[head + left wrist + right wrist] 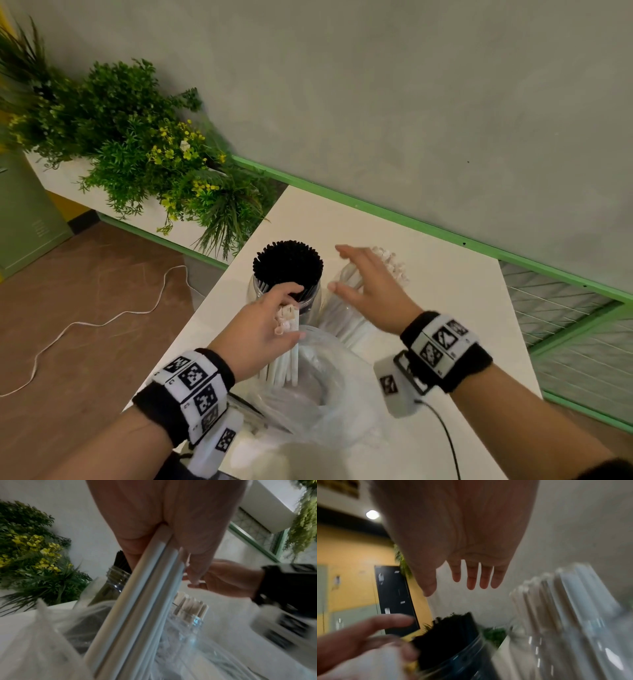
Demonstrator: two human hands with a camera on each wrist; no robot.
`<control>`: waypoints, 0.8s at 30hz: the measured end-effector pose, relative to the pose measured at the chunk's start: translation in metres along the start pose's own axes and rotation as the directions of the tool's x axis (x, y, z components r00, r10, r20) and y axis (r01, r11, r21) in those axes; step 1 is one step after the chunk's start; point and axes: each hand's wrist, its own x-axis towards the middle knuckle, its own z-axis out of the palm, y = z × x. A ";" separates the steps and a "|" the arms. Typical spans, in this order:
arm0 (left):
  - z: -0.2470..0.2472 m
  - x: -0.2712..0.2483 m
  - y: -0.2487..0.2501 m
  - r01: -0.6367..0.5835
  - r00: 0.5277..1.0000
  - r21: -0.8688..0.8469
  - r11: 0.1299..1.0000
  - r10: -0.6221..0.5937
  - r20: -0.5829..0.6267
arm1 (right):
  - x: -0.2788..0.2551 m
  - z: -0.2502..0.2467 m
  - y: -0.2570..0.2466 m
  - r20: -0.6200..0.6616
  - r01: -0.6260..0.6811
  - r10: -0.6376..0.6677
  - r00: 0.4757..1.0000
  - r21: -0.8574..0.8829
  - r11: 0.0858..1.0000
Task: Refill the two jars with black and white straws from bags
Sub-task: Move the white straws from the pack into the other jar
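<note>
My left hand [270, 322] grips a bundle of white straws [286, 356] that rises out of a clear plastic bag [329, 394] at the table's near edge; the left wrist view shows the same bundle [137, 608] clamped in the palm. Just beyond stands a clear jar packed with black straws [287, 265]. To its right, a second clear jar [346, 308] holds white straws [390, 263] leaning right. My right hand [363, 284] hovers over that jar with straight, spread fingers [471, 578] and holds nothing.
The white table [445, 291] stands against a grey wall with a green rail. A planter of green and yellow foliage [137, 144] sits at the left. A white cable [85, 322] trails on the brown floor, and a wire mesh panel [565, 325] lies right of the table.
</note>
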 end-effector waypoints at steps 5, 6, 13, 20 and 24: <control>-0.013 -0.019 -0.015 0.105 0.994 -0.148 0.983 -0.100 0.039 | -0.042 0.048 -0.007 0.169 -0.195 0.144 0.975 0.343 0.919; -0.013 -0.021 -0.017 0.110 0.993 -0.162 0.981 -0.101 0.058 | -0.045 0.057 -0.006 0.196 -0.227 0.162 0.967 0.376 0.898; -0.005 -0.031 -0.024 0.080 0.996 -0.209 0.975 -0.073 0.044 | -0.040 0.087 -0.022 0.223 -0.233 0.146 0.964 0.440 0.867; -0.001 -0.035 -0.027 0.059 0.998 -0.228 0.972 -0.061 -0.002 | -0.040 0.112 -0.023 0.103 -0.175 0.146 0.984 0.394 0.902; 0.000 -0.036 -0.021 0.022 0.998 -0.225 0.974 -0.033 -0.045 | -0.043 0.116 -0.028 0.053 -0.157 0.148 0.988 0.399 0.903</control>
